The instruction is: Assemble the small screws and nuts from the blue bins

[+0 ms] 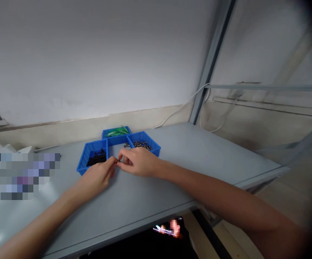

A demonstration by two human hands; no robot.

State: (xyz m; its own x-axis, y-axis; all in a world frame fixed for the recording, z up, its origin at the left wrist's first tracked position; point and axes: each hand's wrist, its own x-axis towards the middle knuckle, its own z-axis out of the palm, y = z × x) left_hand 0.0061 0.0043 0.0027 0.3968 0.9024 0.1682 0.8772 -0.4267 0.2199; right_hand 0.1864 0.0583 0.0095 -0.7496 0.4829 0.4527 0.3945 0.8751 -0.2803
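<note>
My left hand (98, 177) is closed in a pinch at the table's middle, fingertips on a small dark part (117, 161). Meeting it from the other side, my right hand (139, 162) pinches the same part between thumb and forefinger. The part is too small to name. Just behind my left hand is a blue bin (82, 158) of small black pieces (98, 157). Partly covered by my right hand, another blue bin (156, 151) holds small shiny metal pieces (143, 144). Farther back, a third blue bin (103, 133) contains green strips (117, 132).
The grey table (199, 154) meets a wall (91, 64) behind. A metal post (210, 64) rises at its back right, with a white cable (177, 110) nearby. A blurred-out item (26, 176) lies at left. Below the front edge is a bright screen-like patch (169, 229).
</note>
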